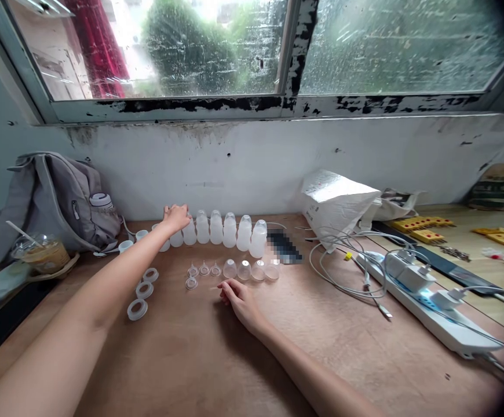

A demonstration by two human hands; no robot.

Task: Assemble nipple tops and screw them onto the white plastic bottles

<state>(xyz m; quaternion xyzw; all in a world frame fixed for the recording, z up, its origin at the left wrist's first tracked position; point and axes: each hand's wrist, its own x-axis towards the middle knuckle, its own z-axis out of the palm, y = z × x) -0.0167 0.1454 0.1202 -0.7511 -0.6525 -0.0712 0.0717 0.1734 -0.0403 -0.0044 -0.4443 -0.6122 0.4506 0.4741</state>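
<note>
My left hand [176, 218] reaches to the left end of a row of frosted baby bottles [229, 231]. Its fingers are curled at the top of the bottles there; what they grip is hidden behind the hand. My right hand [238, 296] rests low over the table with its fingers curled in, and nothing shows in them. Just beyond it sit several clear dome caps [244, 270] in a line. To their left are several clear silicone teats [204, 269]. Three white collar rings [137, 309] lie beside my left forearm.
A grey backpack [56, 197] and an iced drink cup [43, 253] stand at the left. Right of the bottles are a blurred dark phone [284, 246], a white bag [336, 202], coiled cables [334, 272] and a power strip [434, 313]. Behind runs a wall [260, 162].
</note>
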